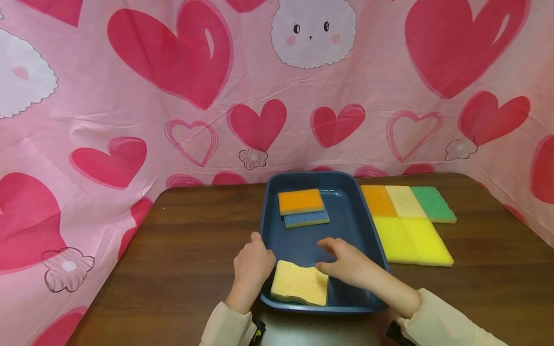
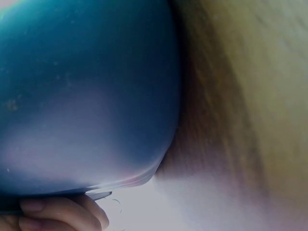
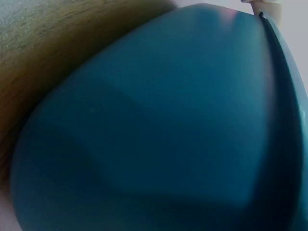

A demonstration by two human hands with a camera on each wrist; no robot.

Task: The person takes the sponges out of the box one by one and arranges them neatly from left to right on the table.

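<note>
A dark blue baking tray (image 1: 298, 242) lies lengthwise on the table. My left hand (image 1: 254, 259) grips its left rim; in the left wrist view the fingers (image 2: 67, 212) curl at the tray's edge. Over the near part of the tray hovers my right hand (image 1: 348, 263), thumb and fingers apart with nothing between them. Its thumb overlaps the corner of a pale yellow, wavy-edged sponge (image 1: 299, 282) at the tray's near left. Farther back in the tray, an orange-topped sponge (image 1: 300, 201) partly covers a blue-topped one (image 1: 306, 218). The right wrist view shows mostly the tray's outer wall (image 3: 144, 120).
Right beside the tray, several sponges lie flat together: an orange one (image 1: 379, 201), a cream one (image 1: 405, 201), a green one (image 1: 434, 203) and bright yellow ones (image 1: 426, 241). A pink heart-patterned cloth (image 1: 298, 86) hangs behind the brown wooden table (image 1: 182, 269).
</note>
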